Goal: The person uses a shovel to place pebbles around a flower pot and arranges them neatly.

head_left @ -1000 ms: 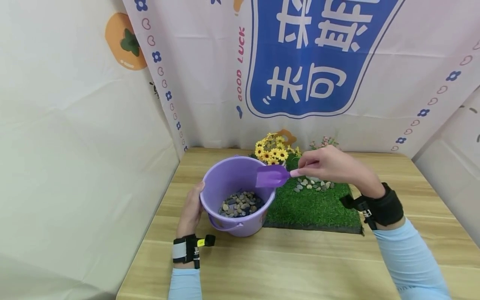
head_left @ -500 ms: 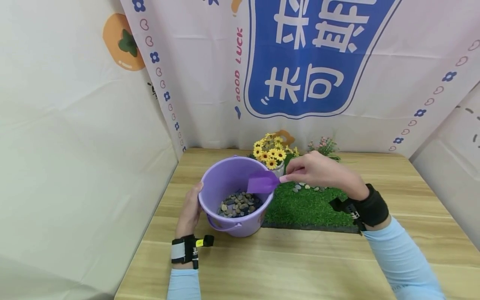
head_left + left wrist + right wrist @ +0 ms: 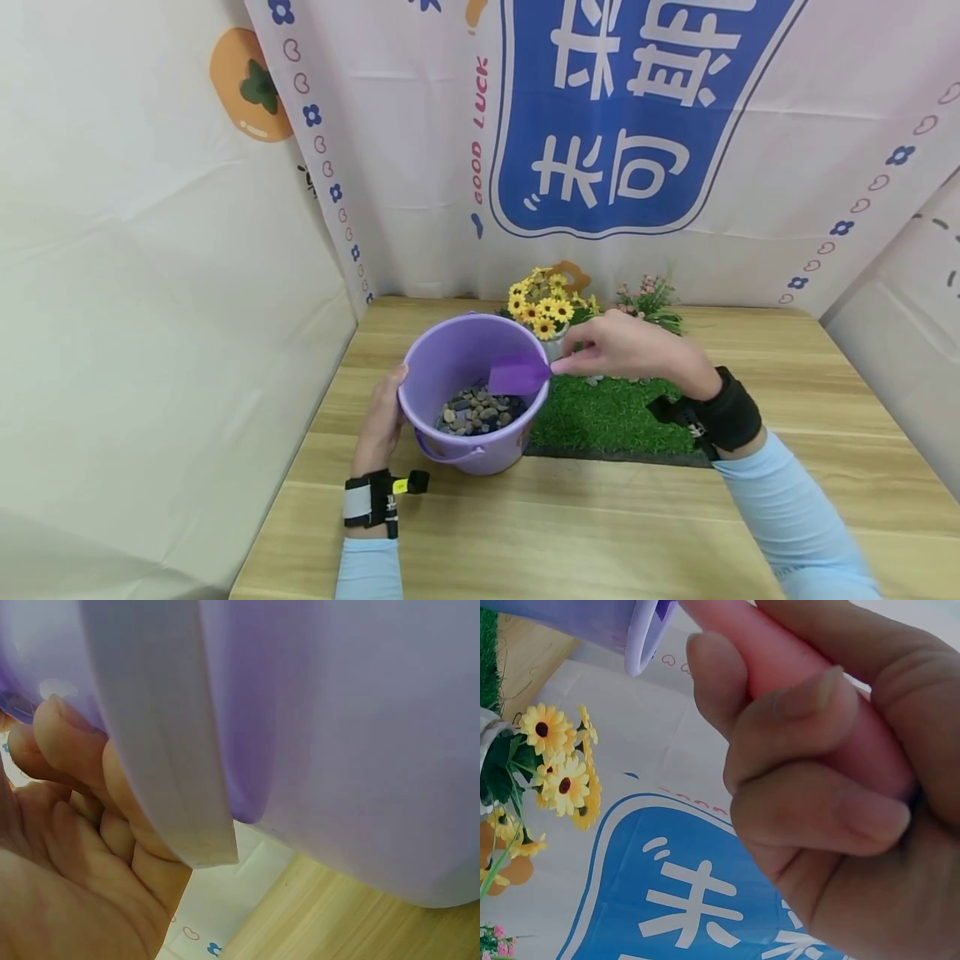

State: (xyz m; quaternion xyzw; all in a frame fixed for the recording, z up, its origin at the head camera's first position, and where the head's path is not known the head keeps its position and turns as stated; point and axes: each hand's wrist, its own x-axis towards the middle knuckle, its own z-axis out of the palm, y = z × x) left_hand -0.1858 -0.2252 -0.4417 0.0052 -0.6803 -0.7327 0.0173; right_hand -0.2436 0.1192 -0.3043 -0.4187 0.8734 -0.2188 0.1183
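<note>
A purple bucket [image 3: 446, 358] with pebbles [image 3: 480, 408] at its bottom stands on the left part of the table, its mouth facing me. My left hand [image 3: 380, 421] holds its left rim; in the left wrist view the fingers [image 3: 71, 742] curl against the bucket, beside its hanging handle [image 3: 161, 735]. My right hand [image 3: 633, 346] grips a toy shovel by its pink handle [image 3: 772, 652], fingers wrapped round it. The shovel's purple blade [image 3: 517, 375] reaches over the right rim into the bucket's mouth, above the pebbles, and no stones show on it.
Right of the bucket lies a green turf mat [image 3: 615, 421], with a few stones partly hidden by my right hand. Yellow flowers [image 3: 542, 308] in a white pot and a pink-flowered plant [image 3: 648, 296] stand behind. A printed cloth [image 3: 420, 167] hangs at the table's back.
My right hand has moved left and slightly down, carrying the shovel blade further into the bucket's mouth. The left hand and the bucket have stayed in place.
</note>
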